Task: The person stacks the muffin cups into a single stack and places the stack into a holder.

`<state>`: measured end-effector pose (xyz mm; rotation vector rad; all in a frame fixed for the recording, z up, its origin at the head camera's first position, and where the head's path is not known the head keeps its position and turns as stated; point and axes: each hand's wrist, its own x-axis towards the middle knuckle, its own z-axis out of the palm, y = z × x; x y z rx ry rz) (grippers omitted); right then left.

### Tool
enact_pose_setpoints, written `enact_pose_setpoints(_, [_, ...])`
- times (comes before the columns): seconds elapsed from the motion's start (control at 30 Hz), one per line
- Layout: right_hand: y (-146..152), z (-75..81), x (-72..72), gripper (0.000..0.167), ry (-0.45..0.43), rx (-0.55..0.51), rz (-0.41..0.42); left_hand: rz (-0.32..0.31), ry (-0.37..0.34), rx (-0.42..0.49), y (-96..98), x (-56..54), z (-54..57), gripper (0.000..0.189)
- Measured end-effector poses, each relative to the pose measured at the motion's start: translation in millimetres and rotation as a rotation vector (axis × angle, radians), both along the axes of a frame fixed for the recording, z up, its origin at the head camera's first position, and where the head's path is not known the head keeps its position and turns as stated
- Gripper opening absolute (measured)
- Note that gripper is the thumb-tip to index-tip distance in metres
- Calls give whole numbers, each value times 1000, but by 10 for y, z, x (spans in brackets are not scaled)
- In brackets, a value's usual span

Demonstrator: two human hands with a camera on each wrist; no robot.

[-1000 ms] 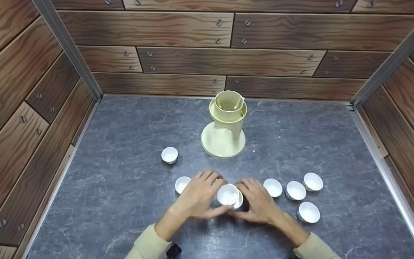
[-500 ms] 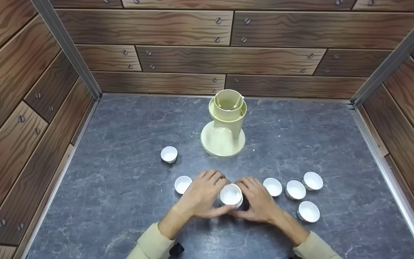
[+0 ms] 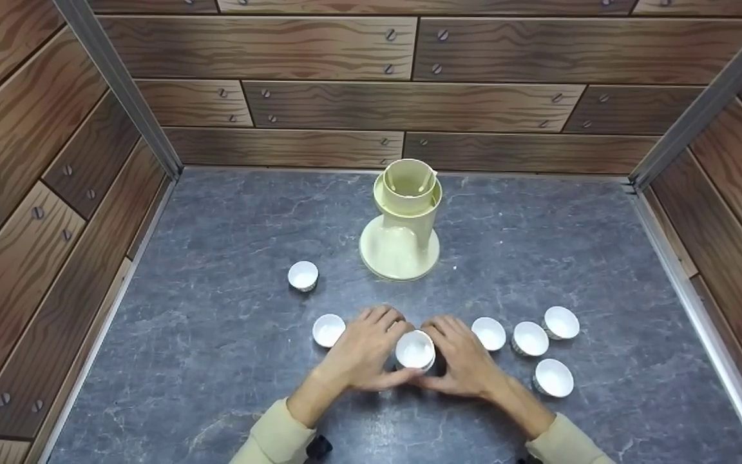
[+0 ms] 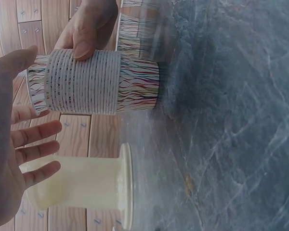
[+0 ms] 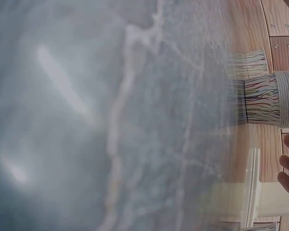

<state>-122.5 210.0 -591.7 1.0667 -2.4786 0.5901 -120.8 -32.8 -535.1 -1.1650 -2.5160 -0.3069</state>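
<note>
A stack of nested paper cups [image 4: 82, 82], white with colourful wavy lines, stands upright on the table between the two hands. In the head view the white inside of the top cup [image 3: 415, 350] faces up. My left hand [image 3: 364, 351] holds the top cup between thumb and index finger, its other fingers spread in the left wrist view. Lower on the stack, my right hand [image 3: 461, 357] grips the side, with its thumb [image 4: 83, 47] across the rims. A single cup [image 3: 328, 330] stands beside the left hand, and another cup [image 3: 489, 334] beside the right.
A pale yellow cup-shaped dispenser [image 3: 403, 238] on a round base stands at the back middle. Farther left is a lone cup [image 3: 303, 276]. Several cups, including one near cup [image 3: 554, 378], stand at the right. Wood-patterned walls [image 3: 332, 106] enclose the grey table [image 3: 216, 258].
The top cup, at first offset to the left, has moved right and down into line with the stack. My left hand shifted slightly right with it; the right hand stayed in place.
</note>
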Motion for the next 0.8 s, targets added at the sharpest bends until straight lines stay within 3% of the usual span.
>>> enact_pose_setpoints(0.33, [-1,-3,-8,70,6,-17,0,-1,-5,35,16,3,-51,58])
enact_pose_setpoints(0.8, [5,17,2,71,-14,-1,0,2,-10,5,40,2,-93,61])
